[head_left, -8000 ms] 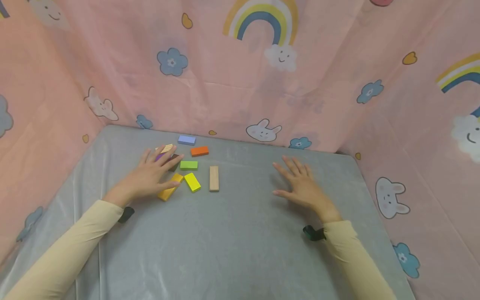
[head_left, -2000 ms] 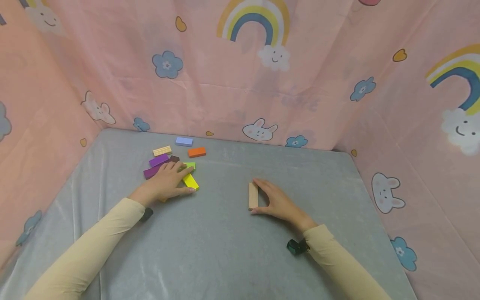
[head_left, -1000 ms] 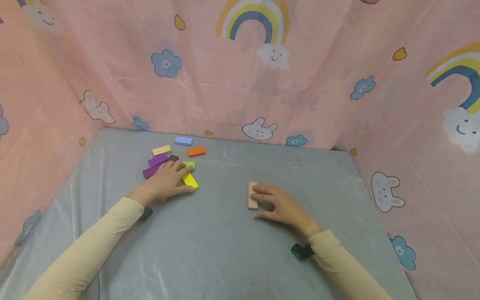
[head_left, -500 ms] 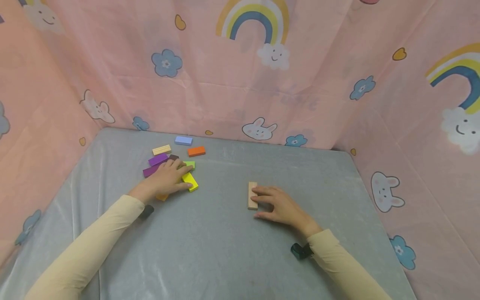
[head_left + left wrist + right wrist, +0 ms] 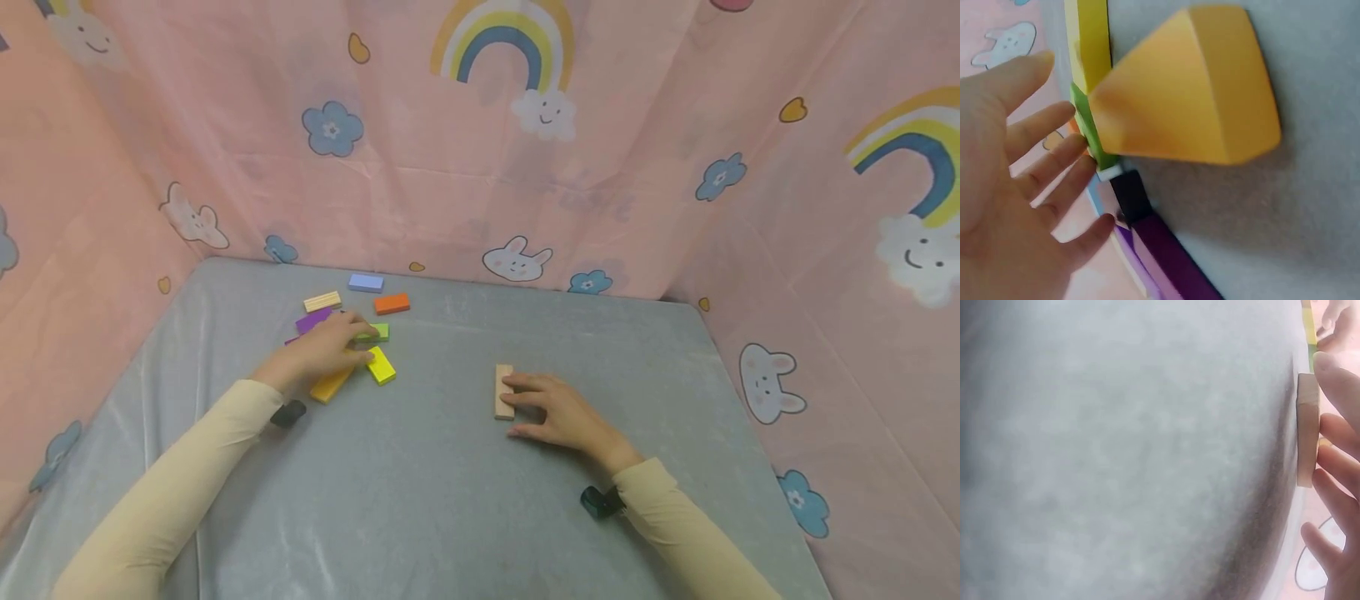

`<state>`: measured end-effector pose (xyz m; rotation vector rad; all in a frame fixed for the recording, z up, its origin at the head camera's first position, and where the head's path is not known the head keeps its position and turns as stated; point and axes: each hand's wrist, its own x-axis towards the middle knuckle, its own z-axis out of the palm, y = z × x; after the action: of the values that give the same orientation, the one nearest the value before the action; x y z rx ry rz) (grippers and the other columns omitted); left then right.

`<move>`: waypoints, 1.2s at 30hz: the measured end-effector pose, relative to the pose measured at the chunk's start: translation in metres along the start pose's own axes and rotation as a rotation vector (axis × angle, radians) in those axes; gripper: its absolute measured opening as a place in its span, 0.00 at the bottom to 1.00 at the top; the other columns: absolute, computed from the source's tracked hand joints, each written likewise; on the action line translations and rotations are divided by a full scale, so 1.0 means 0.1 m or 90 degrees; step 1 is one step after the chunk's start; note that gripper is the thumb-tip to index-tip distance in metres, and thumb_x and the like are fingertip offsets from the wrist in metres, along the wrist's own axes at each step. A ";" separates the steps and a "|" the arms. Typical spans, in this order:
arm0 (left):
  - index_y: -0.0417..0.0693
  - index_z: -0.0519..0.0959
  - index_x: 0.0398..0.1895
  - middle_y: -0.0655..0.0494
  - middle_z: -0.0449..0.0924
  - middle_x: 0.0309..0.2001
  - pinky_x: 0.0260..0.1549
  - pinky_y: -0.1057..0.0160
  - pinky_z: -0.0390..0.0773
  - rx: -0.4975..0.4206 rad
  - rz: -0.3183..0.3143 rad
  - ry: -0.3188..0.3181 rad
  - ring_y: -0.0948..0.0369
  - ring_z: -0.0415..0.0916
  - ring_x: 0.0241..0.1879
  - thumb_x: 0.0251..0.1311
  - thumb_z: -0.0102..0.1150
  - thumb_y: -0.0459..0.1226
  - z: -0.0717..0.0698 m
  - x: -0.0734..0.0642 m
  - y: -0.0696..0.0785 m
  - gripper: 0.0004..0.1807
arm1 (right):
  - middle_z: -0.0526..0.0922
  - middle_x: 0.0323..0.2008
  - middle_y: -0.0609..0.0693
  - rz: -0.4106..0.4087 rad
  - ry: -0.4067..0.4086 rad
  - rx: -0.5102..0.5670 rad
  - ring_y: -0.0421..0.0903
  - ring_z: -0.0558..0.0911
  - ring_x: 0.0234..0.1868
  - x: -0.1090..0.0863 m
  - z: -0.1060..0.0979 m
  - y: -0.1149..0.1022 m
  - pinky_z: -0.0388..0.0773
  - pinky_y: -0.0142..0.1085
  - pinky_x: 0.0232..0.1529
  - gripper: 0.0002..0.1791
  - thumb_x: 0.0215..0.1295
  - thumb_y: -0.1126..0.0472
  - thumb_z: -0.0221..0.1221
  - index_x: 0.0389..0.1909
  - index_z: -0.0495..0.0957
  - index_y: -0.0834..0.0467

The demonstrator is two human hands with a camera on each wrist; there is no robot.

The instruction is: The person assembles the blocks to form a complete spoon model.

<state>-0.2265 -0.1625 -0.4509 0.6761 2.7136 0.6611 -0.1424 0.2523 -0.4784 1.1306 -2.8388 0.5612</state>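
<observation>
A plain wooden block [image 5: 500,379] lies flat on the grey cloth in the head view. My right hand [image 5: 566,417] rests from the right with loosely bent fingertips on and beside it, the thumb apart below. My left hand [image 5: 315,348] hovers over the coloured blocks, fingers relaxed and spread in the left wrist view. Below its palm lies an amber block [image 5: 330,387]; near its thumb and fingertips are a yellow block [image 5: 382,367] and a lime green block [image 5: 381,332]. A dark brown block [image 5: 1133,192] and a dark purple block [image 5: 1169,257] show in the left wrist view, mostly covered in the head view.
Behind the left hand lie a purple block [image 5: 309,322], a striped pale block [image 5: 322,302], an orange block [image 5: 392,303] and a light blue block [image 5: 366,283]. A pink printed curtain [image 5: 420,200] rises behind the grey cloth [image 5: 420,500] and at both sides.
The plain block was shifted right, away from the coloured ones. My right hand then loosened its grip at the ends. My left hand has just drawn slightly left, uncovering more of the amber block.
</observation>
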 end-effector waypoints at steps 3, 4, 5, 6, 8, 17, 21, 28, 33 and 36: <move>0.48 0.76 0.62 0.48 0.74 0.61 0.64 0.43 0.72 -0.045 -0.003 0.027 0.48 0.70 0.61 0.66 0.60 0.44 -0.02 0.01 -0.05 0.23 | 0.77 0.66 0.47 0.006 -0.003 0.003 0.49 0.75 0.68 0.00 -0.01 -0.01 0.71 0.51 0.67 0.31 0.54 0.42 0.70 0.58 0.81 0.49; 0.47 0.76 0.62 0.47 0.74 0.61 0.65 0.42 0.70 -0.058 0.000 0.036 0.48 0.70 0.62 0.66 0.60 0.43 -0.03 0.01 -0.07 0.22 | 0.77 0.66 0.47 0.007 -0.005 0.004 0.49 0.75 0.68 0.00 -0.01 -0.01 0.71 0.51 0.68 0.31 0.54 0.42 0.70 0.58 0.81 0.49; 0.46 0.76 0.61 0.46 0.74 0.61 0.66 0.42 0.69 -0.068 0.003 0.047 0.48 0.69 0.62 0.66 0.60 0.42 -0.03 0.02 -0.09 0.22 | 0.77 0.66 0.47 0.008 -0.006 0.005 0.49 0.75 0.68 0.00 -0.01 -0.01 0.71 0.51 0.68 0.31 0.54 0.42 0.70 0.58 0.81 0.49; 0.45 0.77 0.61 0.46 0.75 0.61 0.66 0.42 0.68 -0.076 0.004 0.058 0.47 0.69 0.63 0.66 0.61 0.41 -0.04 0.02 -0.10 0.22 | 0.77 0.66 0.46 0.009 -0.007 0.005 0.49 0.75 0.68 0.00 -0.01 -0.01 0.71 0.51 0.68 0.31 0.54 0.42 0.70 0.58 0.81 0.49; 0.43 0.77 0.60 0.45 0.75 0.61 0.67 0.42 0.67 -0.088 0.006 0.077 0.47 0.68 0.63 0.64 0.62 0.39 -0.03 0.03 -0.14 0.22 | 0.76 0.66 0.46 0.009 -0.008 0.004 0.49 0.75 0.68 0.00 -0.01 -0.01 0.71 0.51 0.67 0.31 0.54 0.42 0.70 0.58 0.81 0.49; 0.43 0.79 0.58 0.40 0.69 0.62 0.66 0.40 0.63 -0.095 0.009 0.109 0.43 0.62 0.63 0.59 0.68 0.40 0.01 0.10 -0.29 0.24 | 0.76 0.67 0.44 0.018 -0.013 0.007 0.47 0.74 0.68 -0.01 -0.01 -0.01 0.71 0.49 0.68 0.30 0.56 0.41 0.69 0.59 0.81 0.48; 0.43 0.79 0.57 0.41 0.70 0.61 0.64 0.40 0.65 -0.095 0.001 0.114 0.43 0.63 0.62 0.59 0.68 0.38 0.02 0.13 -0.33 0.23 | 0.76 0.67 0.45 0.009 -0.006 0.013 0.48 0.74 0.68 -0.01 -0.01 -0.01 0.71 0.50 0.67 0.30 0.55 0.41 0.69 0.59 0.81 0.49; 0.41 0.82 0.54 0.41 0.72 0.58 0.64 0.40 0.65 -0.092 -0.003 0.122 0.43 0.64 0.61 0.57 0.70 0.36 0.02 0.19 -0.36 0.21 | 0.76 0.66 0.46 0.003 0.006 0.018 0.49 0.75 0.68 -0.01 0.01 0.02 0.72 0.51 0.66 0.30 0.56 0.42 0.69 0.59 0.81 0.49; 0.40 0.83 0.51 0.41 0.73 0.56 0.66 0.39 0.63 -0.090 -0.001 0.125 0.43 0.64 0.61 0.56 0.70 0.35 0.00 0.20 -0.35 0.19 | 0.76 0.66 0.45 0.005 0.009 0.018 0.49 0.74 0.68 -0.01 0.02 0.03 0.72 0.50 0.66 0.27 0.59 0.44 0.67 0.59 0.81 0.48; 0.39 0.83 0.51 0.41 0.73 0.55 0.64 0.40 0.65 -0.085 0.000 0.125 0.43 0.64 0.60 0.56 0.70 0.34 -0.01 0.20 -0.35 0.18 | 0.77 0.66 0.45 0.003 0.014 0.017 0.49 0.75 0.68 -0.01 0.03 0.03 0.73 0.49 0.66 0.26 0.60 0.45 0.66 0.58 0.81 0.48</move>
<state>-0.2569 -0.1806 -0.4697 0.6083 2.8124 0.9466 -0.1439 0.2539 -0.4822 1.1153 -2.8251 0.6087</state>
